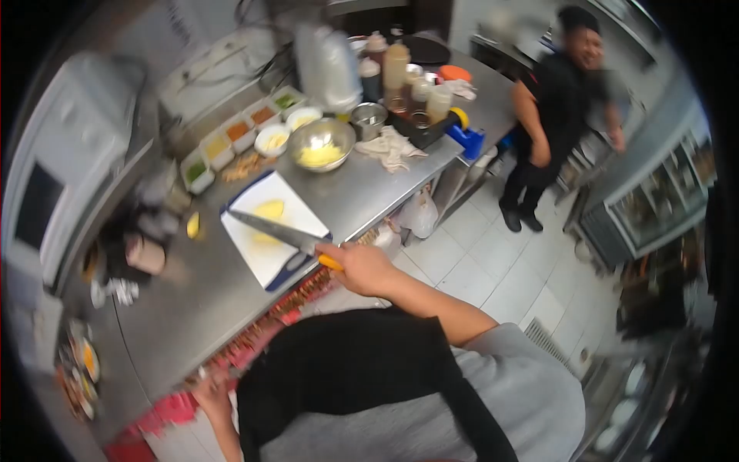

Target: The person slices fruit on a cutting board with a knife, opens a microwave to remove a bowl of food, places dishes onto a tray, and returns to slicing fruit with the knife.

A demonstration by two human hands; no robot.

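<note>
My right hand [359, 267] is closed round the yellow handle of a large kitchen knife [279, 229]. The knife's blade lies across a white cutting board [262, 266] with a blue edge. Beside the blade on the board is a pale yellow piece of food [269, 209], its kind unclear. Down at the counter's front edge is my left hand [213, 391], away from the board. Its fingers look curled, with a small whitish thing at their tips that is too blurred to name. A metal bowl [342, 131] behind the board holds yellow pieces.
Small tubs of toppings [218, 150] line the counter's back beside a white bowl [272, 141]. Sauce bottles [396, 65], a crumpled cloth [391, 148] and a blue tape dispenser [466, 142] stand to the right. A co-worker in black [560, 108] stands on the tiled floor.
</note>
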